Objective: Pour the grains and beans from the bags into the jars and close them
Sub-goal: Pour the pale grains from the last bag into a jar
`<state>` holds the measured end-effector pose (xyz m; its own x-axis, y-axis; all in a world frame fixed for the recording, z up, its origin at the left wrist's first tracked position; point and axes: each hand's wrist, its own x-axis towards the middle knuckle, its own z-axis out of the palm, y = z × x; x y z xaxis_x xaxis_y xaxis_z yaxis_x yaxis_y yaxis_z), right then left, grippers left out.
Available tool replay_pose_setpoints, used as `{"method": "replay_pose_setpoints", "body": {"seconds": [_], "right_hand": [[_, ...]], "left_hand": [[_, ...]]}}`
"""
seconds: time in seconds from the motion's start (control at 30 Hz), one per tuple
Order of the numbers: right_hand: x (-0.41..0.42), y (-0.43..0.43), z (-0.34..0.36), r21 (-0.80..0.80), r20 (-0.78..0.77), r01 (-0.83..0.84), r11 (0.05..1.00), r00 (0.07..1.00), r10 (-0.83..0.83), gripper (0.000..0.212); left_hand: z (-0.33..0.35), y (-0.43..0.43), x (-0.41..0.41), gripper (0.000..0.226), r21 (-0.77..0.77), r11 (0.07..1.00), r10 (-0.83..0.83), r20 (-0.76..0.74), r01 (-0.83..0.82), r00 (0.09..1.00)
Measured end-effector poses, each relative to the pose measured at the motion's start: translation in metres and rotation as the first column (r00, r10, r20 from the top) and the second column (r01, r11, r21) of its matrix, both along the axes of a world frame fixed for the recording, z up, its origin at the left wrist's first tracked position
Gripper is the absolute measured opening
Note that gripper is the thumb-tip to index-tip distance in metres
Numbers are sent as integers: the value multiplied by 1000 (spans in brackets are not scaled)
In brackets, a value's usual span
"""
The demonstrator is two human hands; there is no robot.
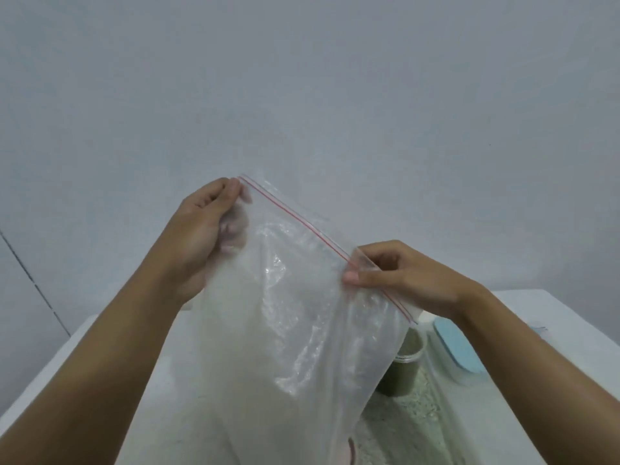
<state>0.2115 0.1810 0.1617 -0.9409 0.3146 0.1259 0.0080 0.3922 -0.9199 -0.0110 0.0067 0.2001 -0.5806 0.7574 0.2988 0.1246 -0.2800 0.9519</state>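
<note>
**Head view.** A clear zip bag [295, 323] is held up in front of a plain wall [302, 78], above a white surface [530, 305]. Its red seal line [302, 223] runs on a slant from upper left to lower right. The left hand [208, 229] pinches the bag's upper left corner, with thumb and fingers curled onto the plastic. The right hand [399, 273] pinches the seal strip near its lower end between thumb and forefinger. The bag's body hangs down between the forearms. Its lower part looks whitish, but the film is too hazy to tell how much grain it holds.

To the right, behind the bag and partly hidden by it, a clear jar [407, 360] with greenish contents stands on the surface. A pale blue lid [458, 350] lies just beside it. Pale grains [402, 427] show in the lower right. Whether they lie loose or in another container cannot be told.

**Step in hand (judged).** The seal is being worked open before pouring.

- Each hand should take one lip of the strip, and the lips should be parted from one end toward the other.
- The mouth should stay uppermost until it is open, so the weight sits at the bottom.
- The low corner then serves as a spout over an open jar, and a slow tilt limits spilling.
</note>
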Motion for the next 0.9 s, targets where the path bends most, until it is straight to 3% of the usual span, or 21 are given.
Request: {"method": "replay_pose_setpoints", "body": {"seconds": [0.17, 0.27, 0.43, 0.57, 0.6, 0.67, 0.73, 0.83, 0.9], "right_hand": [[55, 47, -9, -39, 79, -143, 989, 986, 146, 3], [70, 63, -19, -110, -16, -13, 994, 1000, 12, 11], [89, 77, -37, -503, -258, 115, 856, 926, -276, 32], [106, 80, -51, -719, -284, 93, 689, 865, -414, 34], [109, 80, -51, -741, -286, 81, 667, 860, -422, 28], [117, 81, -52, -782, -293, 58, 621, 845, -448, 13], [128, 84, -51, -812, -320, 20, 584, 821, -473, 16], [150, 96, -55, -840, -351, -27, 542, 788, -505, 20], [165, 110, -59, -827, -337, 29, 562, 774, -536, 15]], "left_hand": [[-18, 17, 42, 28, 3, 997, 83, 5, -83, 997], [-26, 24, 61, 28, -8, 992, 130, 21, -130, 991], [-42, 26, 77, 26, -17, 994, 105, -23, -105, 994], [-56, 32, 93, 73, -86, 996, -28, 8, 28, 1000], [-57, 36, 98, 72, -81, 995, -55, 48, 58, 997], [-54, 45, 111, 41, -32, 994, -96, 113, 100, 989], [-47, 57, 128, 17, -9, 989, -147, 152, 150, 977], [-37, 72, 154, 26, 9, 974, -225, 179, 227, 958], [-30, 85, 173, 28, 0, 968, -248, 169, 252, 954]]}}
